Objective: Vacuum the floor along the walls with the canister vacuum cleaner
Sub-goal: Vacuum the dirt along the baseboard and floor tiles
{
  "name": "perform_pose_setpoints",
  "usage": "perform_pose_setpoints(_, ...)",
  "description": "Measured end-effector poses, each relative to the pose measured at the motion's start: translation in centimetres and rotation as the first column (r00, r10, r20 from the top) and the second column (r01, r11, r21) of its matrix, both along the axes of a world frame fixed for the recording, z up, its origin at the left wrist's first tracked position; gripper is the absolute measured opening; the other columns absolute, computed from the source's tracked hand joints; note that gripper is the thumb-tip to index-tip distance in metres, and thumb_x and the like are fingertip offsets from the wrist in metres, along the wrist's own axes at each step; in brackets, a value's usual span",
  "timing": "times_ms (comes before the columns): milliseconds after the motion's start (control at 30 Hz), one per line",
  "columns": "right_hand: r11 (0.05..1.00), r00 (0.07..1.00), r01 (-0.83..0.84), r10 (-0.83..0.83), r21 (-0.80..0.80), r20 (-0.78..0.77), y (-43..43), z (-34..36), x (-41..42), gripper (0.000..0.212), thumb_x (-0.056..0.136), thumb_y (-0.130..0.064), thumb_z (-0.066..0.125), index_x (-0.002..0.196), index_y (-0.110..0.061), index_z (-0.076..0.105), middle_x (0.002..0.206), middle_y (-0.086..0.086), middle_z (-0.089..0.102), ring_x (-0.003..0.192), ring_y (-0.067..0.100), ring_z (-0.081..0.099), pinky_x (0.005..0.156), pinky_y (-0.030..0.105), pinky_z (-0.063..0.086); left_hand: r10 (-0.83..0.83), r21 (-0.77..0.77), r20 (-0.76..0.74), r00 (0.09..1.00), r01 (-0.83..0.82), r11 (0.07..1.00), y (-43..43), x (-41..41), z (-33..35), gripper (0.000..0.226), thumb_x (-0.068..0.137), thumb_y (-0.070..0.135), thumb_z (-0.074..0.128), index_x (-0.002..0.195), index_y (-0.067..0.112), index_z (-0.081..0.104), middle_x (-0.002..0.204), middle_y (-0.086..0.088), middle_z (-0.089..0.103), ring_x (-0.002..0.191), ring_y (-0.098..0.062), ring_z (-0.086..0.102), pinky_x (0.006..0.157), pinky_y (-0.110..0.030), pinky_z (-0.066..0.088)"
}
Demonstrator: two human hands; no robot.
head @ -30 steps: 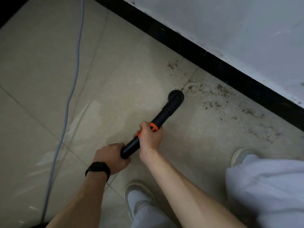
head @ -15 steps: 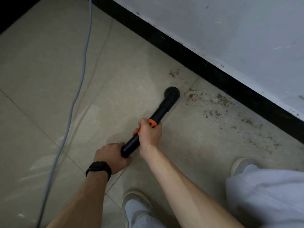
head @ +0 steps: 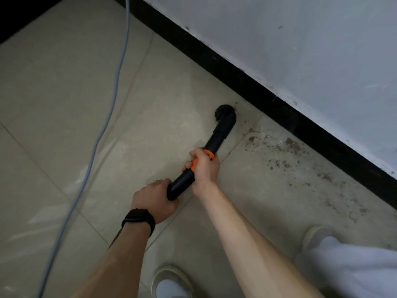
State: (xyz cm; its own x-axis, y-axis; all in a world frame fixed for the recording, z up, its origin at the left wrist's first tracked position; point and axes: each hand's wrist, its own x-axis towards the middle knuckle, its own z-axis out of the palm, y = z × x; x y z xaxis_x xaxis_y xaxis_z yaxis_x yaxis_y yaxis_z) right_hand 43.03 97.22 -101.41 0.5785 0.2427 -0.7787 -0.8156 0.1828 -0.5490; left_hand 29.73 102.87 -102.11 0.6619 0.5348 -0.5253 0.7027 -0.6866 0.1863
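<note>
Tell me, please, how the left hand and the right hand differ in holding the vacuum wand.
The left hand grips the wand's near end; the right hand grips farther along, at the orange collar. The left wrist wears a black watch; the right wrist is bare. Both curl fingers round the wand.

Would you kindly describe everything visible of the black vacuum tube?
The vacuum tube is a matte black, plastic-looking pipe in sections, with an orange collar midway and an elbow ending in a round brush nozzle. It slants up and right, nozzle on the tiled floor near the black skirting board. The left hand grips its near end; the right hand grips it at the orange collar.
</note>
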Motion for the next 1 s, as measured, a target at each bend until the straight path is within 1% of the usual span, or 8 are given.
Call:
perform_pose_setpoints(167,1.000,1.000,-0.007,0.007,0.012,0.011,0.0,-0.3,1.1,0.018,0.081,0.007,0.059,0.085,-0.008,0.052,0.057,0.002,0.049,0.042,0.016,0.045,0.046,0.028,0.044,-0.005,-0.003,0.072,0.997,0.006,1.000,-0.3,0.9,-0.5,0.023,0.081,0.046,0.058,0.091,0.035,0.041,0.077,0.011,0.046,0.065,-0.014,0.049,0.054,-0.027,0.035)
perform_pose_setpoints(333,0.997,0.997,0.060,-0.057,-0.045,0.054,0.7,-0.9,0.9,0.022,0.079,0.004,0.059,0.096,-0.008,0.054,0.057,0.001,0.052,0.042,0.016,0.046,0.044,0.027,0.045,0.005,0.003,0.118,0.993,-0.005,1.000,-0.1,0.9,-1.1,0.023,0.081,0.047,0.058,0.091,0.036,0.041,0.074,0.014,0.045,0.063,-0.011,0.049,0.050,-0.025,0.032)
perform_pose_setpoints(400,0.993,0.993,0.104,-0.100,-0.059,0.064,0.7,-0.9,1.1,0.023,0.077,0.003,0.059,0.096,-0.009,0.053,0.056,0.000,0.052,0.042,0.016,0.046,0.045,0.027,0.045,0.017,0.003,0.158,0.987,-0.018,1.000,-0.1,1.1,-1.2,0.024,0.082,0.046,0.060,0.093,0.034,0.042,0.075,0.015,0.045,0.062,-0.011,0.049,0.049,-0.025,0.031)
perform_pose_setpoints(467,0.988,0.989,0.140,-0.137,-0.062,0.053,0.4,-0.9,1.6,0.023,0.077,0.003,0.059,0.095,-0.009,0.053,0.056,0.001,0.051,0.042,0.017,0.045,0.045,0.028,0.045,0.010,0.011,0.192,0.981,-0.013,1.000,-0.2,1.7,-1.2,0.024,0.083,0.044,0.061,0.096,0.033,0.045,0.078,0.014,0.047,0.065,-0.014,0.052,0.051,-0.026,0.032)
perform_pose_setpoints(533,0.986,0.987,0.158,-0.156,-0.060,0.041,-0.1,-1.0,2.5,0.019,0.077,0.004,0.058,0.091,-0.008,0.054,0.055,0.002,0.049,0.041,0.017,0.044,0.044,0.027,0.044,-0.029,0.037,0.203,0.979,0.022,0.999,-0.5,2.5,-1.3,0.024,0.084,0.042,0.060,0.101,0.031,0.048,0.086,0.011,0.054,0.074,-0.018,0.058,0.055,-0.028,0.033)
perform_pose_setpoints(633,0.987,0.988,0.150,-0.149,-0.047,0.032,-0.6,-0.9,3.4,0.014,0.079,0.005,0.057,0.084,-0.008,0.053,0.054,0.001,0.049,0.040,0.016,0.044,0.044,0.027,0.043,-0.061,0.061,0.209,0.976,0.049,0.997,-0.9,3.4,-1.4,0.024,0.086,0.041,0.058,0.104,0.029,0.050,0.092,0.008,0.058,0.078,-0.020,0.061,0.058,-0.029,0.034)
perform_pose_setpoints(833,0.987,0.989,0.142,-0.138,-0.069,0.060,-0.1,-0.7,4.1,0.016,0.080,0.005,0.058,0.090,-0.007,0.055,0.056,0.002,0.050,0.041,0.016,0.045,0.044,0.027,0.044,-0.018,0.017,0.242,0.970,0.015,1.000,-0.7,3.9,-1.5,0.025,0.084,0.039,0.059,0.105,0.030,0.050,0.094,0.008,0.056,0.078,-0.021,0.060,0.057,-0.028,0.033)
perform_pose_setpoints(1000,0.986,0.987,0.159,-0.157,-0.053,0.042,-0.1,-0.9,4.9,0.018,0.077,0.005,0.058,0.089,-0.008,0.054,0.056,0.002,0.048,0.041,0.017,0.044,0.044,0.028,0.044,-0.037,0.041,0.257,0.966,0.027,0.999,-0.6,5.0,-1.9,0.027,0.086,0.035,0.059,0.111,0.029,0.051,0.101,0.006,0.058,0.083,-0.021,0.061,0.061,-0.030,0.035)
